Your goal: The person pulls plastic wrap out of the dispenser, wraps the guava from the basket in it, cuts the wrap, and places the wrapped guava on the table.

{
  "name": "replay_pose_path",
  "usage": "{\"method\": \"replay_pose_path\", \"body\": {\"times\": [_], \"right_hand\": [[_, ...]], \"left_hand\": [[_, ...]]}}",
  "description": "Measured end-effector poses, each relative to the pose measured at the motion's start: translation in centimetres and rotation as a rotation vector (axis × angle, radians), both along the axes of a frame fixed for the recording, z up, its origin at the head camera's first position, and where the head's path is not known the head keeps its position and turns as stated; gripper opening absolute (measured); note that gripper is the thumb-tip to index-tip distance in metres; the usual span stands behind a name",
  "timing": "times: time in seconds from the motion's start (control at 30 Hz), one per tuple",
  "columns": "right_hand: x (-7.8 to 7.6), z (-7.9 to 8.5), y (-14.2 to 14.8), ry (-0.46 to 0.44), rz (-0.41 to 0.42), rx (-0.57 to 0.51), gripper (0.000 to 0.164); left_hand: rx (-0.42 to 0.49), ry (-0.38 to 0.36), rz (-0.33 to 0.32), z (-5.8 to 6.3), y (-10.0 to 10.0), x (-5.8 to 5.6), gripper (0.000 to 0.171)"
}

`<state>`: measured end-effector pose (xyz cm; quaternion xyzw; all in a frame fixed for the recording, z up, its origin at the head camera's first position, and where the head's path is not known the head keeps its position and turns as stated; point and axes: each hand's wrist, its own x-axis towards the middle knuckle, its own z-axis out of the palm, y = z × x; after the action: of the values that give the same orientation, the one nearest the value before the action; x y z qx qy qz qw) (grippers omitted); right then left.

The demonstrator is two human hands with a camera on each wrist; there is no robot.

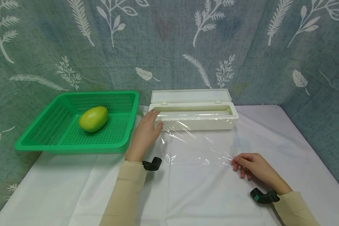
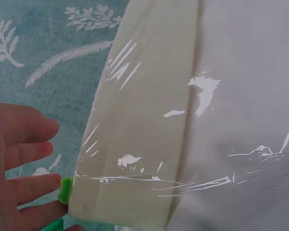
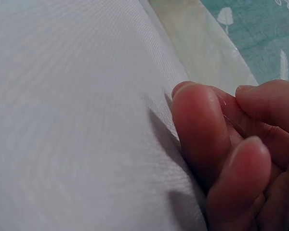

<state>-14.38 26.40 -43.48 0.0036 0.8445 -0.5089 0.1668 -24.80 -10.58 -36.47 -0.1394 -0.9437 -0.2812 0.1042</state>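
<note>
"Taking the film's middle as our clock centre, what could go wrong?"

"We judge that the clear film, spread from the white box at twelve o'clock, could skew or cling to itself. We have only its near corner at four o'clock; the one at eight is loose. A sharp tug could also drag the box towards six, its lid raised behind it."

"Are our fingers steadying it?"

"Barely, we think. Our left hand, between nine and ten, has its fingers spread and relaxed by the box's left end, gripping nothing; we cannot tell whether the tips press on it."

"And the right?"

"Our right hand, towards four, pinches that corner between thumb and fingertip, the other fingers loosely bent. Too slight a pinch could let the film slip."

"Anything near our left hand?"

"The green basket, just past nine, holding a yellow-green fruit. A careless wrist could nudge it."
</note>
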Motion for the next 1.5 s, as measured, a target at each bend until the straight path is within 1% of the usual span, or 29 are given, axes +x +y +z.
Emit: {"method": "replay_pose_path", "body": {"times": [0.13, 0.27, 0.4, 0.6, 0.7, 0.8, 0.93, 1.1, 1.5], "right_hand": [[-0.01, -0.09, 0.02, 0.007, -0.003, -0.002, 0.039], [0.01, -0.22, 0.01, -0.006, -0.011, 0.001, 0.040], [0.00, -0.35, 0.06, -0.006, -0.018, -0.002, 0.041], [0.01, -0.54, 0.10, 0.001, -0.006, -0.008, 0.042], [0.02, -0.48, 0.11, 0.003, -0.003, -0.007, 0.041], [-0.01, -0.37, 0.13, 0.011, 0.000, -0.002, 0.041], [0.00, -0.35, 0.17, 0.017, 0.006, -0.003, 0.040], [0.04, -0.44, 0.23, 0.017, 0.007, -0.004, 0.041], [-0.01, -0.41, 0.19, 0.009, -0.002, -0.006, 0.040]], "left_hand": [[-0.012, 0.013, -0.008, -0.45, 0.06, -0.17, 0.047], [-0.024, 0.019, -0.007, -0.68, 0.10, -0.13, 0.042], [-0.042, 0.039, 0.008, -0.73, 0.12, -0.09, 0.038], [-0.067, 0.057, 0.035, -0.76, 0.14, -0.06, 0.035], [-0.057, 0.085, 0.061, -0.75, 0.08, -0.05, 0.033], [-0.052, 0.133, 0.081, -0.77, -0.04, -0.09, 0.030], [-0.062, 0.184, 0.090, -0.85, -0.19, -0.08, 0.027], [-0.071, 0.211, 0.100, -0.89, -0.31, -0.03, 0.025], [-0.063, 0.197, 0.117, -0.95, -0.47, -0.12, 0.025]]}}
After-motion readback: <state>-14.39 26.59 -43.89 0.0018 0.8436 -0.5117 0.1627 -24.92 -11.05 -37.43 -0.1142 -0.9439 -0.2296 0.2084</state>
